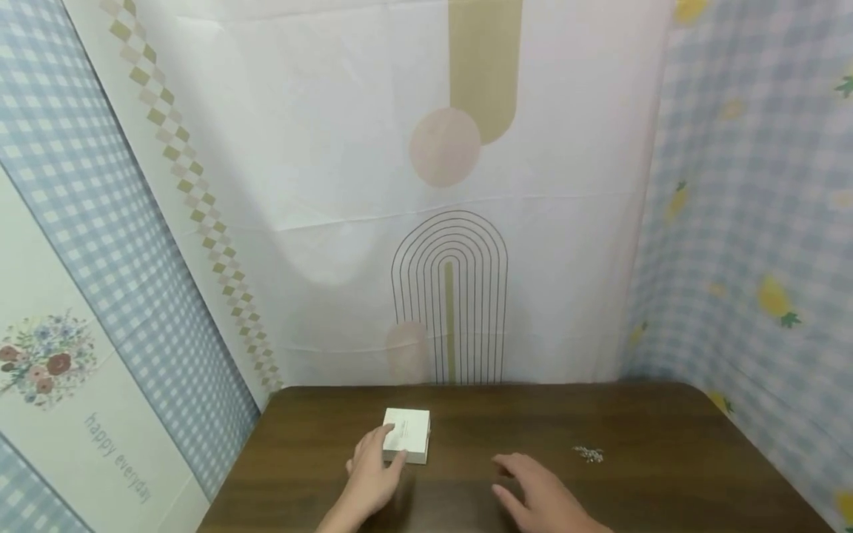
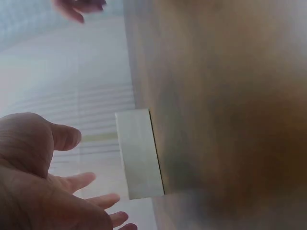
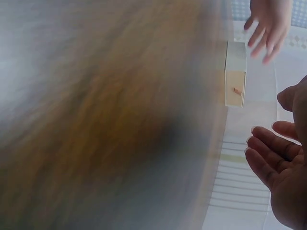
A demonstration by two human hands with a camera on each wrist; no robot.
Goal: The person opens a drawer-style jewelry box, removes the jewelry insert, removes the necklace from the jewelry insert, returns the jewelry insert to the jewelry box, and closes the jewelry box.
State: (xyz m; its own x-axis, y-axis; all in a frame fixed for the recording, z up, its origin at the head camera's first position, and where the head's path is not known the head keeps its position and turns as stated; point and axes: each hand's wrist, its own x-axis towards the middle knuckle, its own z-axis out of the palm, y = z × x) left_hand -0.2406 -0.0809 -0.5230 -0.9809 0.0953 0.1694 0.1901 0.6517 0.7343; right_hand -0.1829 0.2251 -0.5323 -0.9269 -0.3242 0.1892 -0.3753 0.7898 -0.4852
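A small white box [image 1: 412, 426] with faint print on its lid lies on the brown table, left of centre. In the right wrist view the box [image 3: 235, 62] shows a beige side with a small tan tab. My left hand [image 1: 373, 474] is just in front of the box, fingers spread; in the left wrist view the fingers of this hand [image 2: 53, 187] are apart from the box [image 2: 140, 153]. Over the table to the right hovers my right hand [image 1: 536, 496], its fingers loosely bent and holding nothing. Beyond it lies a little pile of tiny silvery-white pieces [image 1: 589, 454], too small to make out.
The dark wooden table [image 1: 466, 422] reaches back to a white patterned cloth [image 1: 333, 185]. Blue checked cloths hang at the left and the right [image 1: 733, 222]. The table's far corners are rounded.
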